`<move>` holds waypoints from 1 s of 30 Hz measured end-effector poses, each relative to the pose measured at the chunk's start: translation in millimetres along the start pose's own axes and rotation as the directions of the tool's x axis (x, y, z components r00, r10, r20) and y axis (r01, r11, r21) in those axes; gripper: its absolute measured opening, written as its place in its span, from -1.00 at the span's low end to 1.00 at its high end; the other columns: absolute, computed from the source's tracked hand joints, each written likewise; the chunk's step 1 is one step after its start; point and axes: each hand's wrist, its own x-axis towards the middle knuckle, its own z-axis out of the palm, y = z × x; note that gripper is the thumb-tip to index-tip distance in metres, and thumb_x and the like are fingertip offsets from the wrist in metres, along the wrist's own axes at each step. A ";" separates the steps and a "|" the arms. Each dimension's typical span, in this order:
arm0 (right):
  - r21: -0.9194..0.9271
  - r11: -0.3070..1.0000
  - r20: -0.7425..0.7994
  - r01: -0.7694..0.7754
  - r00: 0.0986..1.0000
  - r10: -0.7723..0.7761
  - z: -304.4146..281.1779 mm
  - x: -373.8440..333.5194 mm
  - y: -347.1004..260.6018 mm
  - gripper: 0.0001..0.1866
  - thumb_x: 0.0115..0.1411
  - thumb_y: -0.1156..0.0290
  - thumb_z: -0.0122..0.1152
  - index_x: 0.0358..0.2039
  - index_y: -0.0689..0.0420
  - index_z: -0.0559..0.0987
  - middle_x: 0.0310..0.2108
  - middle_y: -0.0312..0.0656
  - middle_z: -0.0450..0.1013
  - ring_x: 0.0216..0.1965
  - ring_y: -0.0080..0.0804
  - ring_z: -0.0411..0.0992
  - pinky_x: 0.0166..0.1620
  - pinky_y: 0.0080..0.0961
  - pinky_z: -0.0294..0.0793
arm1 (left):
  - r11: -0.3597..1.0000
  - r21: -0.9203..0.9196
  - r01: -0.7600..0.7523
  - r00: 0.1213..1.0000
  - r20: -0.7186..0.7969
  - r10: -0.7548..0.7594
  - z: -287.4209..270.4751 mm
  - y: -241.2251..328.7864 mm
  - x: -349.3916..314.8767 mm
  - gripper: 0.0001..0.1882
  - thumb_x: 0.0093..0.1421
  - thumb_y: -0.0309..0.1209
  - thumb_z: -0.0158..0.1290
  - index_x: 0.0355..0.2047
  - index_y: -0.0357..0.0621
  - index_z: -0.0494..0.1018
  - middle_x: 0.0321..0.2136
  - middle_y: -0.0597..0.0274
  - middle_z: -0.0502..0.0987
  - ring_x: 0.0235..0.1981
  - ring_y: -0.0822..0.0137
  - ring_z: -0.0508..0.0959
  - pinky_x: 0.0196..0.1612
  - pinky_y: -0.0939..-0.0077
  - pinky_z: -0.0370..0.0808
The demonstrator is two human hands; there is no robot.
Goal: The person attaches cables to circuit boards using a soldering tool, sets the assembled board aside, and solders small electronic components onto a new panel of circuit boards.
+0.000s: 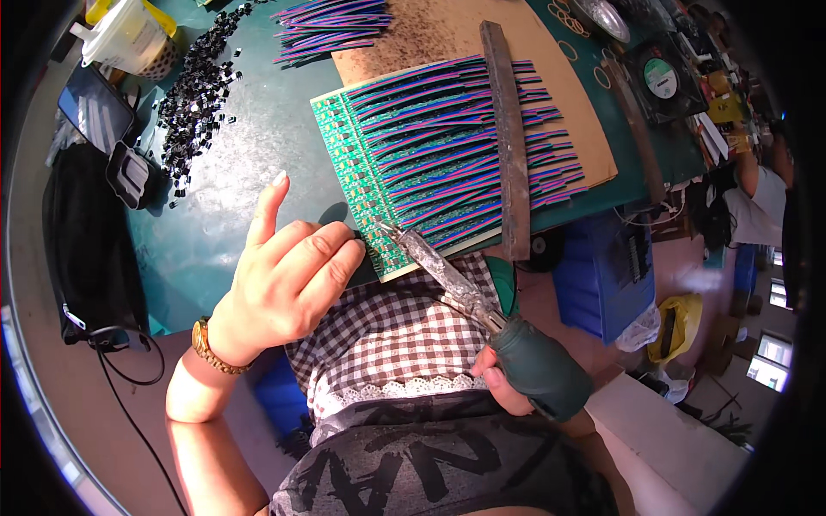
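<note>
A green circuit board panel lies at the table's near edge, with rows of blue, pink and black wires running off to the right across it. My right hand is wrapped round the dark green grip of a soldering iron. The iron's tip rests at or just over the lower left part of the panel. At the panel's left edge, my left hand is closed with its index finger stretched out. Its fingertips are hidden beside the board, so what they pinch cannot be made out.
A rusty metal bar lies across the wires. Small black parts are heaped at the left, near a phone and a white tub. More wires lie at the back. A fan and a blue bin are at the right.
</note>
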 end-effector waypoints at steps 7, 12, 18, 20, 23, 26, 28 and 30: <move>0.340 0.867 -0.011 -0.364 0.920 0.391 4.5 8.8 -11.0 -0.88 0.08 0.58 0.06 -0.33 0.25 0.43 -0.54 -0.16 0.40 -0.52 -0.43 0.39 -0.40 -0.51 0.40 | 0.998 0.064 0.000 1.000 -0.018 0.001 0.6 2.2 0.5 -0.77 -0.12 -0.53 0.20 -0.37 -0.19 0.52 -0.45 0.29 0.54 -0.53 0.39 0.51 0.20 -0.18 0.17; 0.494 0.726 -0.018 -0.478 0.829 0.559 8.5 9.2 -11.6 -0.94 0.07 0.55 0.06 -0.41 0.25 0.48 -0.57 -0.17 0.41 -0.55 -0.44 0.37 -0.42 -0.53 0.37 | 0.999 0.049 0.002 1.000 -0.017 -0.001 0.9 1.7 0.1 -0.76 -0.12 -0.52 0.20 -0.37 -0.18 0.52 -0.44 0.28 0.54 -0.52 0.38 0.51 0.21 -0.19 0.16; 0.523 0.335 0.345 -0.783 0.555 0.757 -5.1 18.1 -1.1 -0.94 0.06 0.55 0.07 -0.44 0.24 0.49 -0.58 -0.18 0.41 -0.55 -0.44 0.38 -0.43 -0.53 0.38 | 1.000 0.031 -0.001 1.000 -0.011 0.001 0.9 1.6 0.0 -0.74 -0.14 -0.54 0.21 -0.35 -0.21 0.52 -0.42 0.25 0.54 -0.52 0.37 0.51 0.22 -0.20 0.15; 0.461 0.590 0.227 -0.663 0.731 0.644 -2.9 14.3 -4.1 -0.94 0.06 0.55 0.08 -0.43 0.24 0.49 -0.57 -0.18 0.42 -0.55 -0.44 0.38 -0.43 -0.52 0.39 | 1.000 0.031 -0.003 1.000 -0.004 0.003 0.2 2.0 -0.2 -0.73 -0.14 -0.54 0.21 -0.35 -0.22 0.52 -0.42 0.24 0.54 -0.52 0.37 0.51 0.22 -0.20 0.14; 0.203 0.906 0.002 -0.371 0.926 0.379 2.8 5.1 -11.4 -0.94 0.06 0.55 0.08 -0.43 0.24 0.48 -0.56 -0.17 0.42 -0.55 -0.44 0.39 -0.43 -0.51 0.40 | 1.000 0.025 -0.001 1.000 0.003 0.001 -0.4 2.6 -0.3 -0.73 -0.15 -0.55 0.21 -0.35 -0.22 0.52 -0.41 0.24 0.54 -0.52 0.38 0.50 0.22 -0.19 0.15; 0.418 0.690 -0.067 -0.591 0.738 0.672 3.7 -1.1 -10.6 -0.94 0.08 0.54 0.06 -0.43 0.26 0.46 -0.56 -0.16 0.41 -0.54 -0.43 0.40 -0.41 -0.50 0.42 | 0.999 0.050 -0.003 1.000 -0.005 0.003 0.2 3.1 -0.4 -0.74 -0.14 -0.55 0.21 -0.36 -0.21 0.52 -0.41 0.25 0.54 -0.52 0.39 0.50 0.21 -0.19 0.17; 0.487 0.598 -0.072 -0.637 0.653 0.754 3.0 -3.2 -3.6 -0.94 0.08 0.54 0.05 -0.43 0.27 0.45 -0.56 -0.15 0.41 -0.53 -0.42 0.41 -0.40 -0.49 0.43 | 0.997 0.078 -0.012 1.000 -0.013 0.013 0.6 2.9 -0.6 -0.75 -0.13 -0.54 0.20 -0.36 -0.21 0.53 -0.42 0.26 0.54 -0.53 0.40 0.50 0.20 -0.16 0.19; 0.764 0.292 0.002 -0.576 0.454 0.891 1.5 -4.5 7.4 -0.92 0.11 0.54 0.03 -0.42 0.30 0.43 -0.55 -0.12 0.40 -0.52 -0.41 0.41 -0.40 -0.49 0.44 | 0.997 0.072 -0.029 0.999 -0.023 0.031 1.0 1.8 -0.5 -0.77 -0.13 -0.51 0.16 -0.37 -0.23 0.53 -0.41 0.23 0.53 -0.53 0.40 0.48 0.17 -0.15 0.24</move>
